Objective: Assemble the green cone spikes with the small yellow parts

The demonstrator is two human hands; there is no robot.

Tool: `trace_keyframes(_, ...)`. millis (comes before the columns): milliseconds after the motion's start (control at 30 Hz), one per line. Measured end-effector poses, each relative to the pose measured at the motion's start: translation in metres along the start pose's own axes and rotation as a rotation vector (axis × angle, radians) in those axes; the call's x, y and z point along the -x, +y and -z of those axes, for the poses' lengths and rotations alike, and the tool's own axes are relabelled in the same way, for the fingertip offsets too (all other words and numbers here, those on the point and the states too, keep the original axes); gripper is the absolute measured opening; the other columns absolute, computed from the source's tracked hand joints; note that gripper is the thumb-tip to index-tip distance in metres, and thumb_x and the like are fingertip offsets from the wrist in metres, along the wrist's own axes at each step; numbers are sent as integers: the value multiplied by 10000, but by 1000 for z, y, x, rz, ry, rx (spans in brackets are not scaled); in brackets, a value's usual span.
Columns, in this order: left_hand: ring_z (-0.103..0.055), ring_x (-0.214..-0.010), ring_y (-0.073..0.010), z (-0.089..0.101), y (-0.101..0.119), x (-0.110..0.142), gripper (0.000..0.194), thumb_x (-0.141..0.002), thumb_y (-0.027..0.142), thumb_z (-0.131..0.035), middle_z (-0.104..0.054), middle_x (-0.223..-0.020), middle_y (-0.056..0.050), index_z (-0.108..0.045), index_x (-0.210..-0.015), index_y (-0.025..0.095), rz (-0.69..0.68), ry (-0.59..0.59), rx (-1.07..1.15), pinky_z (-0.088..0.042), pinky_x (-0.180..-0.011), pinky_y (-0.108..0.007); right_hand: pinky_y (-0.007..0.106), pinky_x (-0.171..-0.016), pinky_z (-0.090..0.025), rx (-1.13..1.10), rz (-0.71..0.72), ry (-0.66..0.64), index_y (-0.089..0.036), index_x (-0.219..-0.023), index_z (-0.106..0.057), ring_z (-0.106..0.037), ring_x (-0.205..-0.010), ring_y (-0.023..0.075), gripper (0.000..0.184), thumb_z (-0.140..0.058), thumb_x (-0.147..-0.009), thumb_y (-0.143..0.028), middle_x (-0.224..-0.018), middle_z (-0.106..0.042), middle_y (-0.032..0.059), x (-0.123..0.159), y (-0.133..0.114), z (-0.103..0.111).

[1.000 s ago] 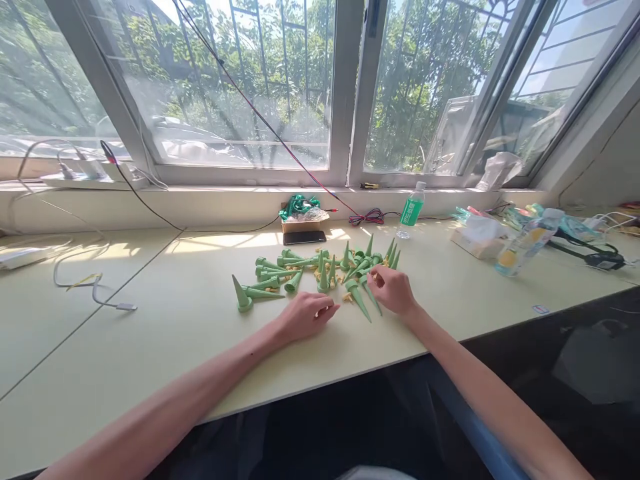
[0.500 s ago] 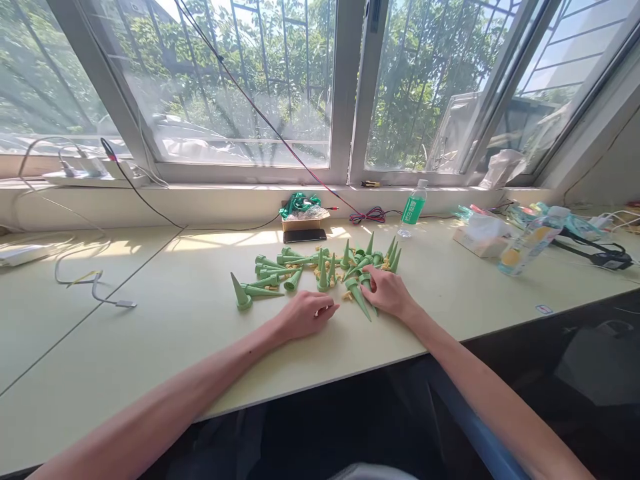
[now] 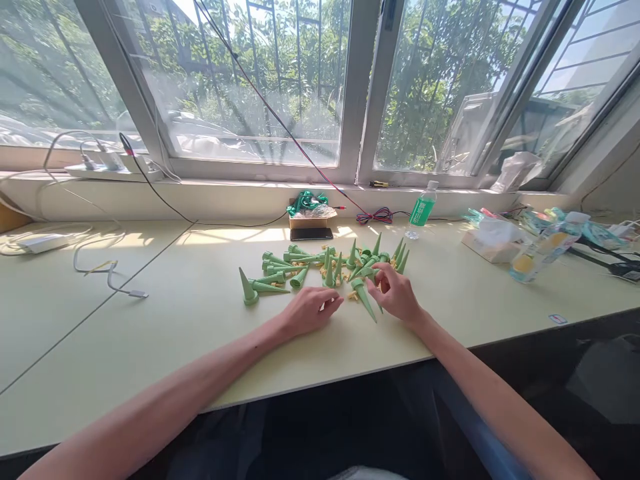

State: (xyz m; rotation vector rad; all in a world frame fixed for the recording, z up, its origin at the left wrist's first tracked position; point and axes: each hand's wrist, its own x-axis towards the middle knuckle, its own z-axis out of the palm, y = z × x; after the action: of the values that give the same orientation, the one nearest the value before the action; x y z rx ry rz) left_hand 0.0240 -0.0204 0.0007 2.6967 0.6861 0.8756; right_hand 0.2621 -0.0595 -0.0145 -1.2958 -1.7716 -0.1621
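Note:
On the table lies a loose cluster of green plastic plant-watering spikes [image 3: 300, 277], cone-shaped with round caps, some with small yellow valves. Several stand point up, such as the spike [image 3: 249, 291] at the left end; others lie on their sides. My left hand [image 3: 313, 310] rests on the table in front of them, fingers loosely bent, holding nothing. My right hand [image 3: 397, 293] is at the near right of the cluster, thumb and index finger closed around a green watering spike [image 3: 369, 272], partly hidden by the fingers. Just left of it lies another spike [image 3: 364, 300].
Behind the cluster are a black phone [image 3: 311, 234] and a small cardboard box [image 3: 320, 219] with green material. A green-labelled bottle [image 3: 423, 212], tissue box [image 3: 493, 241] and another bottle [image 3: 543, 253] stand to the right. A white cable [image 3: 107, 277] lies left.
My right hand has lifted slightly, its fingers drawing up around a spike. My left hand stays resting on the table. The whole view has shifted a little.

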Motion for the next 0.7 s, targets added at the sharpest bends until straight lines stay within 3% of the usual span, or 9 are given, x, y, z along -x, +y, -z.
trace_keyframes(133,-453,-493,-93,-2,0,-1,263,-945,350,-475,-577,-602,17,-660,-891,171,134,75,76,-381,-555,-225,208,-516,-401,29,125,13,-185,-1079,-532,-448,-453,87,216,-562,-893,-289,-666,-579,-34,4,-6,-3)
trace_keyframes(333,-441,-397,-54,-3,1,-2,276,-923,413,-517,-649,-736,21,-546,-1070,181,261,113,308,-374,-455,-205,210,-539,-390,75,319,-63,-171,-1102,-554,-503,-474,77,210,-551,-940,-303,-752,-650,0,0,-24,-3)
trace_keyframes(533,-473,-392,-47,-3,2,0,241,-921,406,-527,-643,-766,21,-481,-1023,192,280,94,373,-382,-425,-188,217,-554,-382,61,300,-151,-168,-1136,-569,-573,-561,100,246,-524,-973,-347,-793,-659,15,-9,-50,-4)
trace_keyframes(700,-457,-379,-33,-1,2,-2,244,-927,433,-510,-599,-783,28,-490,-922,191,294,123,397,-349,-394,-184,208,-571,-408,-46,238,-254,-182,-1153,-558,-577,-574,94,256,-594,-935,-311,-879,-685,18,-13,-56,-4)
